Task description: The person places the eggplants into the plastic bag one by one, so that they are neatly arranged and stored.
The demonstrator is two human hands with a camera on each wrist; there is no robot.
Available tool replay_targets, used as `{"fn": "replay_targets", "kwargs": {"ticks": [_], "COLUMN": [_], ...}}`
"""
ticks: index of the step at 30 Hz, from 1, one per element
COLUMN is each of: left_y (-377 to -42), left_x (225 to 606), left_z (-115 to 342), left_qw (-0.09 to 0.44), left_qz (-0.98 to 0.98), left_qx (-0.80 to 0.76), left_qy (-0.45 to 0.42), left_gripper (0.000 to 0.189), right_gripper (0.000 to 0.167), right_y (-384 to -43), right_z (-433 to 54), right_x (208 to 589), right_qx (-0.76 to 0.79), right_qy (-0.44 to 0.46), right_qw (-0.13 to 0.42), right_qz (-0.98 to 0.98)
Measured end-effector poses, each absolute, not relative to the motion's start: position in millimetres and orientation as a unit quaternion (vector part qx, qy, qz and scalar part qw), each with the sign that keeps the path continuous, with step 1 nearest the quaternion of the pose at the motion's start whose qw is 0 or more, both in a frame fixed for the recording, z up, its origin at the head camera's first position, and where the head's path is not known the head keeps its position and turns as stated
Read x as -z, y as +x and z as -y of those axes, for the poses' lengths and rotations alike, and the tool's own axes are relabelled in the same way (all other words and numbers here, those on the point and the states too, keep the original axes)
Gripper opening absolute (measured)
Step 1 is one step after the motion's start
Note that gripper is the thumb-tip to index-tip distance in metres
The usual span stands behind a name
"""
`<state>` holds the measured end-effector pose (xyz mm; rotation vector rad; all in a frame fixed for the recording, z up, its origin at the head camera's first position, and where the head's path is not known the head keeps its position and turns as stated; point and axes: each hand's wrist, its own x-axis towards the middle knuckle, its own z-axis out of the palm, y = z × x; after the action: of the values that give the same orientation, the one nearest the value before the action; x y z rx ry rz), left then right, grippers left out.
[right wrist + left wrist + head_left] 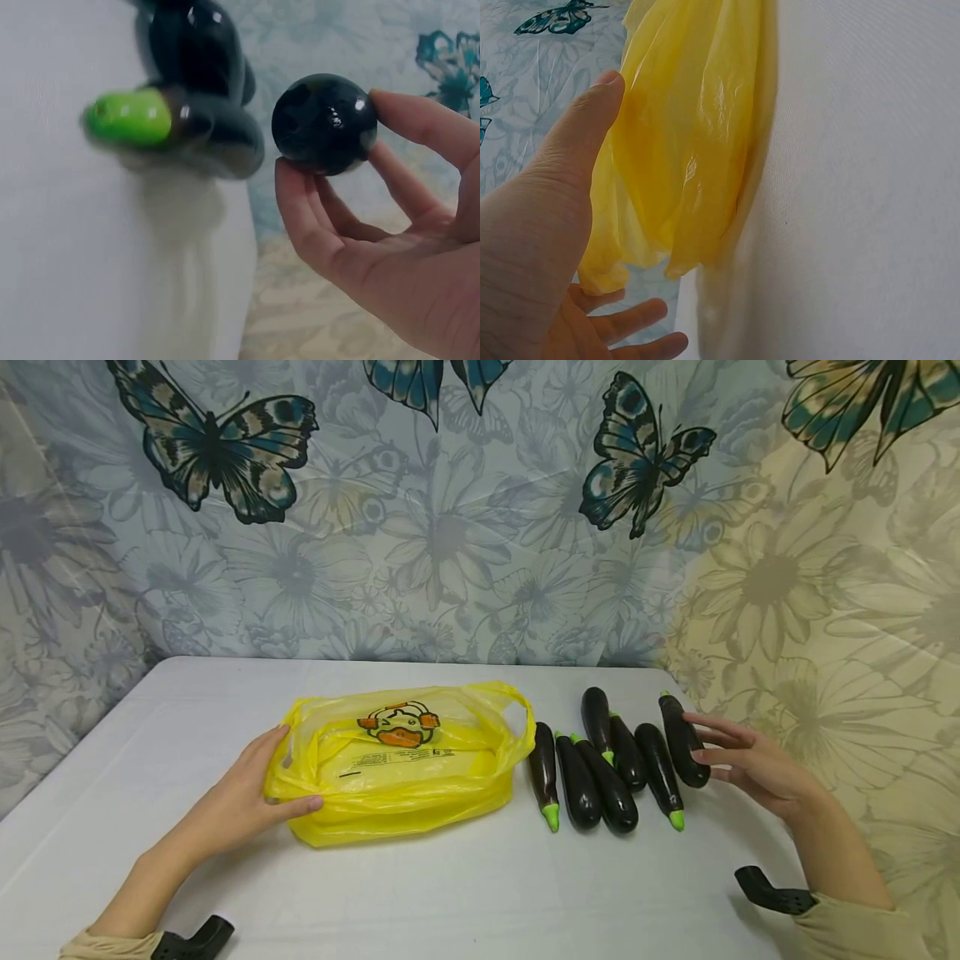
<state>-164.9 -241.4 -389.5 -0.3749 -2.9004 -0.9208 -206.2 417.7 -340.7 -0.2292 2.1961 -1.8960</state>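
A yellow plastic bag [420,818] with a cartoon duck print lies on its side on the table, one handle loop toward the right. At its left end is my left hand [247,793], thumb on the near side and fingers along the far side. In the left wrist view the thumb lies against the bag and the fingers [641,321] are nearly straight. My right hand [757,768] pinches a dark eggplant [682,739] between thumb and fingers, its green tip pointing away. The right wrist view shows this eggplant [324,124] end-on.
Several more dark eggplants [577,781] with green stem ends lie close together between the bag and my right hand. They rest on the white table [480,893]. Behind it hangs a butterfly-and-flower cloth [450,568]. Each wrist carries a black device [776,893].
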Motion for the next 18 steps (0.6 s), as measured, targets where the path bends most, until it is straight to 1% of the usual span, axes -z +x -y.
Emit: {"fn": "replay_targets", "kwargs": {"ticks": [7,18], "left_y": [-164,-164], "left_x": [388,388], "left_z": [240,240], "left_qw": [0.041,0.048], "left_qz": [0.945,0.942], "left_qx": [0.302,0.306], "left_qy": [-0.123,-0.13], "left_gripper": [0.121,0.12], "right_gripper": [0.06,0.057], "right_y": [-201,-191], "right_z": [-393,-348], "right_x": [331,317], "right_qx": [0.667,0.7], "right_qy": [-0.08,-0.089], "right_qw": [0.108,0.115], "right_qz": [-0.733,-0.699]}}
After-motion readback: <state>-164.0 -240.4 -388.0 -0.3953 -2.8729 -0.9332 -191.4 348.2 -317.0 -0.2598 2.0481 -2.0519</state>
